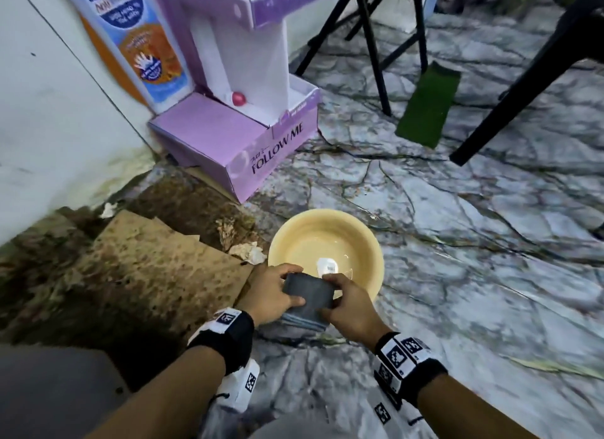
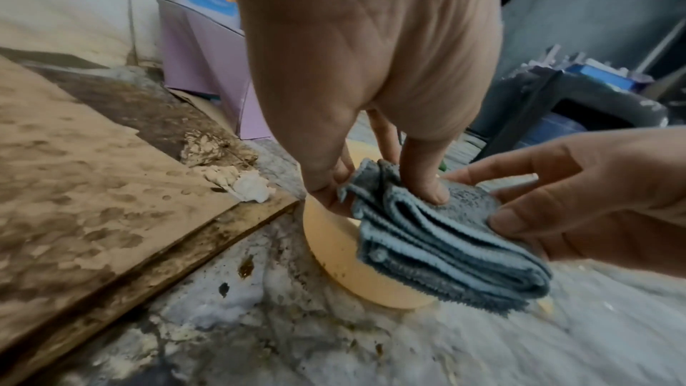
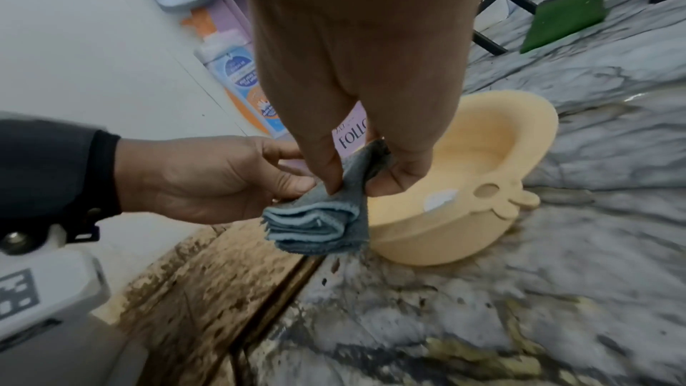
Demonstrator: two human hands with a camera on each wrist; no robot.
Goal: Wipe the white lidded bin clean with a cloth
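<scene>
From the head view I have both hands over the near rim of a yellow basin point(image 1: 327, 242) on the marble-patterned floor point(image 1: 457, 242). My left hand point(image 1: 268, 294) and right hand point(image 1: 349, 304) hold a folded grey-blue cloth point(image 1: 309, 299) between them. The basin holds shallow liquid and a white label point(image 1: 327, 265) on its bottom. Behind it stands a purple cardboard box point(image 1: 235, 137).

From the left wrist, my left fingers point(image 2: 427, 184) pinch the cloth's point(image 2: 445, 248) upper edge; my right hand point(image 2: 594, 201) grips its other end.

From the right wrist, my right fingers point(image 3: 330, 175) pinch the cloth point(image 3: 319, 225) just beside the basin point(image 3: 464, 216). I cannot see the white lidded bin in any view.
</scene>
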